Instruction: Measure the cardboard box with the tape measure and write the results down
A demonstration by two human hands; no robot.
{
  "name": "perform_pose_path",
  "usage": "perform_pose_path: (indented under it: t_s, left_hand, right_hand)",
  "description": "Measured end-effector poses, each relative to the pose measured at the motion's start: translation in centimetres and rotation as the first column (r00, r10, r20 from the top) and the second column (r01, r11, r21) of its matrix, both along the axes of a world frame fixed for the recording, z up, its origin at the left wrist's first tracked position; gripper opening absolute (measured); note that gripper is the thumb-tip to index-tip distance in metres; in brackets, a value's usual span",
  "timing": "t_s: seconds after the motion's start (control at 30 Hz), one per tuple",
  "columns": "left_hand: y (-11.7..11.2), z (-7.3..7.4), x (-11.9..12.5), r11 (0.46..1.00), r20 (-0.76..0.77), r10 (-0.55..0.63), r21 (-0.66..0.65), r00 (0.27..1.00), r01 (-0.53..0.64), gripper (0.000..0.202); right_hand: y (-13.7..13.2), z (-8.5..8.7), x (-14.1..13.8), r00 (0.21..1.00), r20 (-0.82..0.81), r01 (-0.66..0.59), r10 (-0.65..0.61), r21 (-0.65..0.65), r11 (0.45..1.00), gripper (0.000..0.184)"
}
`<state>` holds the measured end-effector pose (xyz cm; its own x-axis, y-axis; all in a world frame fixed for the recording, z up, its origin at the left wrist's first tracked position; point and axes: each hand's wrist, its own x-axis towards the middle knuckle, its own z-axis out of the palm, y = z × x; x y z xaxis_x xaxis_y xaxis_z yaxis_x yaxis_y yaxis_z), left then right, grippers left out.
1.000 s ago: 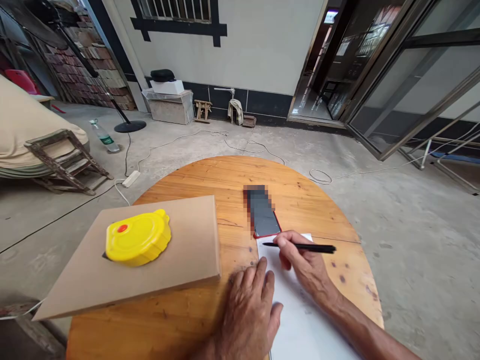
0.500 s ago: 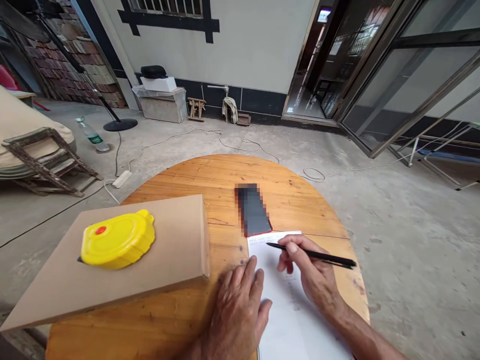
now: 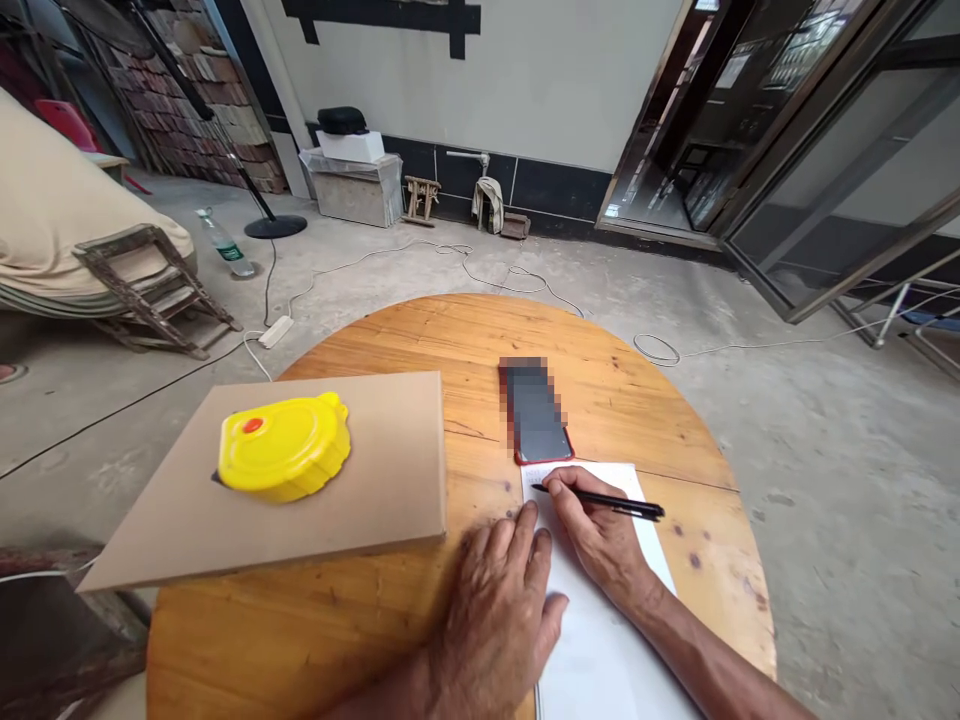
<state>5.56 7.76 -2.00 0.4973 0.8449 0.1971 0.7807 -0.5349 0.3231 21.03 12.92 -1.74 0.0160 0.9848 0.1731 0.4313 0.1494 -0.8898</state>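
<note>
A black pen [image 3: 626,505] is pinched in my right hand [image 3: 600,535], its tip near small handwriting at the top left of a white sheet of paper [image 3: 600,650]. My left hand [image 3: 506,600] lies flat with fingers stretched out, across the paper's left edge and the wood. Just beyond the top of the paper lies a phone [image 3: 536,410] with a red edge, its screen dark and partly pixelated. To the left, a yellow tape measure [image 3: 285,447] with a red button rests on a flat cardboard box [image 3: 397,460].
The round wooden table [image 3: 637,390] holds all of these. A small wooden folding chair [image 3: 161,290], a water bottle [image 3: 225,245] and a white power strip [image 3: 276,332] are on the concrete floor to the left. Cables cross the floor behind the table.
The view has shifted, so things appear further right. My right hand has moved left along the paper with the pen, closer to my left hand, which stays flat.
</note>
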Motion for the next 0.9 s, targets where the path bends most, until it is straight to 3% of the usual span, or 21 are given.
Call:
perform_pose_path:
  t_s: [0.9]
  left_hand:
    - [0.02, 0.17, 0.13, 0.996, 0.017, 0.009, -0.089, 1.000, -0.007, 0.042]
  right_hand:
    - [0.30, 0.27, -0.35, 0.994, 0.112, -0.028, 0.022, 0.057, 0.998, 0.022]
